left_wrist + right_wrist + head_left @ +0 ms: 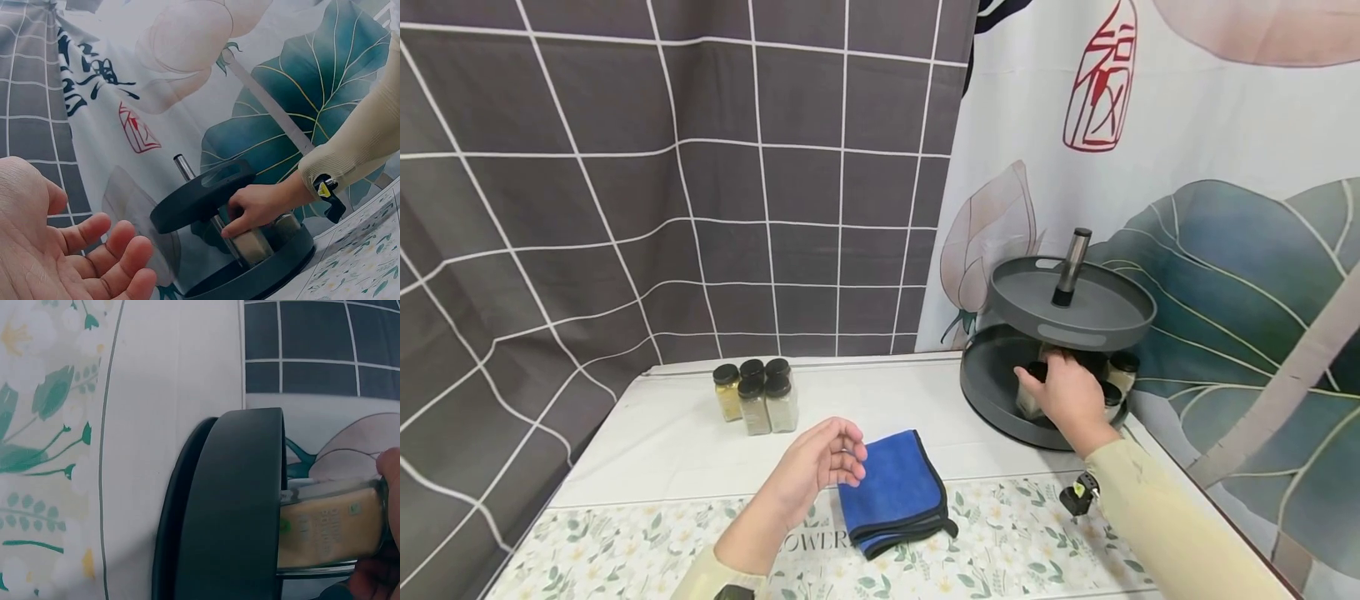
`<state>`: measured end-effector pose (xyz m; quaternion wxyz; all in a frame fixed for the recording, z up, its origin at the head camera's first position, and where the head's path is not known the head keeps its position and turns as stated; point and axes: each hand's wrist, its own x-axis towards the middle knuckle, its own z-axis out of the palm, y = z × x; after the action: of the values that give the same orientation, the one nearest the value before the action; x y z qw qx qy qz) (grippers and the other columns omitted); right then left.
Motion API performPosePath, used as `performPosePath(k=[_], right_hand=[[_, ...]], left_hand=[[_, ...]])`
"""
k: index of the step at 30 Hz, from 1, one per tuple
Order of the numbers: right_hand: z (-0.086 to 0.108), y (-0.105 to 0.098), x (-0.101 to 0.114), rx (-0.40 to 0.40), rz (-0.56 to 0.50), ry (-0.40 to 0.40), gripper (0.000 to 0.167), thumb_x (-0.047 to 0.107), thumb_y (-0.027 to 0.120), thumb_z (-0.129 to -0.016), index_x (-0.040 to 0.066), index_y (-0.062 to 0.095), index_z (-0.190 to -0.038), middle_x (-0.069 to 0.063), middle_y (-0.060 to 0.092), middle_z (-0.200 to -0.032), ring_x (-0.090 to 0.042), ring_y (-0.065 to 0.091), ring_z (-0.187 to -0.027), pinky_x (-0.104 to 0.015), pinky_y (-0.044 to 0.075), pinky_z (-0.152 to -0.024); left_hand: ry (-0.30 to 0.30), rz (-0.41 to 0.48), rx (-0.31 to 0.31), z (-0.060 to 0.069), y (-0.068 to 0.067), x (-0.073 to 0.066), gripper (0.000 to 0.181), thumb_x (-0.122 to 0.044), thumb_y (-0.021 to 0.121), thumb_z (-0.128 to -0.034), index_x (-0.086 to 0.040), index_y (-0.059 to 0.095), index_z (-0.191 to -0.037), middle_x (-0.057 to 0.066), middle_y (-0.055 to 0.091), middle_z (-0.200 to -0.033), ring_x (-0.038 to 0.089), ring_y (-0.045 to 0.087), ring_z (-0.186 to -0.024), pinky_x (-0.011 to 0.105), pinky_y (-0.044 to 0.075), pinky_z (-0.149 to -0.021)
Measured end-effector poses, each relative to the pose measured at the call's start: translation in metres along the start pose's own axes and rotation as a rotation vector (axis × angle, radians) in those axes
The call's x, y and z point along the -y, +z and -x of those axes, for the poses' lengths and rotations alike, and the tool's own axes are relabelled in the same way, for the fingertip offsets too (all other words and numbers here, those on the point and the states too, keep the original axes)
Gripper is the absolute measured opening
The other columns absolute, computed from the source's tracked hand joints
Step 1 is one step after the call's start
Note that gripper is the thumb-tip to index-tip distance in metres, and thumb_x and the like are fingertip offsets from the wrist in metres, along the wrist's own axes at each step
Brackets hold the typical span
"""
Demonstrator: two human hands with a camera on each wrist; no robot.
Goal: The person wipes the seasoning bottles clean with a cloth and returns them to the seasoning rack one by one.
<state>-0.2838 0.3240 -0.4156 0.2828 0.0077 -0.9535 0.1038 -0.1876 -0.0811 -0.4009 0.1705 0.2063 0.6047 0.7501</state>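
Observation:
My right hand (1071,396) reaches between the two tiers of a dark grey round rack and grips a spice jar (331,528) near its cap. The jar is clear, with tan contents, and stands within the rim of the lower tray (981,396). Other dark-capped jars (1122,371) stand on the same tray, partly hidden by that hand. Above the table, my left hand (816,462) hovers beside a folded blue cloth (895,483), its fingers loosely bent around nothing. In the left wrist view its palm (25,237) faces up.
Several spice jars with black caps (756,400) are grouped at the table's back left. Over the lower tray sits the upper tray (1105,292), with a metal post (1075,258) rising through it. A floral mat (1015,542) covers the table's front. Curtains hang behind.

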Motion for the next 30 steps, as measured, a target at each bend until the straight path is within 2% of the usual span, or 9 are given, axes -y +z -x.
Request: performPosePath(k=[3,12,17,19,25,30], right_hand=[[0.001,-0.003,-0.001,0.059,0.012,0.056,0.058,0.044,0.069,-0.094,-0.011,0.062,-0.111,-0.029,0.064,-0.092,-0.039,0.063,-0.067,-0.053,0.053,-0.058],[0.005,-0.002,-0.003,0.170,0.056,0.134,0.061,0.050,0.064,-0.095,-0.009,0.058,-0.111,-0.015,0.057,-0.065,-0.029,0.053,-0.050,-0.042,0.042,-0.040],[0.005,-0.004,-0.002,0.232,0.097,0.158,0.070,0.051,0.061,-0.096,-0.011,0.048,-0.127,-0.011,0.051,-0.057,-0.027,0.050,-0.046,-0.039,0.038,-0.039],[0.005,-0.006,-0.001,0.248,0.103,0.149,0.070,0.050,0.061,-0.096,-0.010,0.047,-0.129,-0.010,0.051,-0.058,-0.027,0.050,-0.047,-0.040,0.038,-0.040],[0.003,-0.012,-0.006,0.295,0.113,0.104,0.055,0.045,0.063,-0.095,-0.006,0.058,-0.118,-0.015,0.061,-0.073,-0.032,0.057,-0.057,-0.047,0.045,-0.045],[0.003,-0.017,-0.020,0.340,0.130,0.057,0.055,0.044,0.063,-0.095,-0.003,0.059,-0.123,-0.016,0.063,-0.078,-0.032,0.058,-0.061,-0.049,0.048,-0.048]], left_hand=[[0.006,-0.007,0.008,0.000,0.000,0.000,0.039,-0.034,0.029,-0.1117,-0.002,0.053,-0.109,0.003,0.062,-0.094,0.014,0.063,-0.079,0.027,0.056,-0.075],[0.008,-0.022,0.014,0.001,0.000,0.000,0.037,-0.032,0.029,-0.1117,-0.004,0.053,-0.107,0.003,0.062,-0.092,0.013,0.063,-0.077,0.026,0.056,-0.073],[0.007,-0.024,0.016,0.001,0.001,-0.001,0.038,-0.032,0.029,-0.1118,-0.002,0.053,-0.107,0.004,0.061,-0.091,0.014,0.063,-0.077,0.026,0.055,-0.072],[0.007,-0.028,0.018,0.002,0.001,-0.001,0.039,-0.032,0.029,-0.1118,-0.002,0.053,-0.107,0.004,0.061,-0.091,0.014,0.062,-0.077,0.026,0.055,-0.072],[0.008,-0.046,0.031,0.003,0.000,-0.002,0.038,-0.032,0.029,-0.1116,-0.002,0.053,-0.106,0.003,0.061,-0.091,0.014,0.062,-0.077,0.026,0.055,-0.072],[0.007,-0.056,0.042,0.003,0.000,-0.003,0.037,-0.030,0.030,-0.1116,-0.002,0.054,-0.106,0.004,0.061,-0.091,0.014,0.062,-0.076,0.026,0.055,-0.072]])
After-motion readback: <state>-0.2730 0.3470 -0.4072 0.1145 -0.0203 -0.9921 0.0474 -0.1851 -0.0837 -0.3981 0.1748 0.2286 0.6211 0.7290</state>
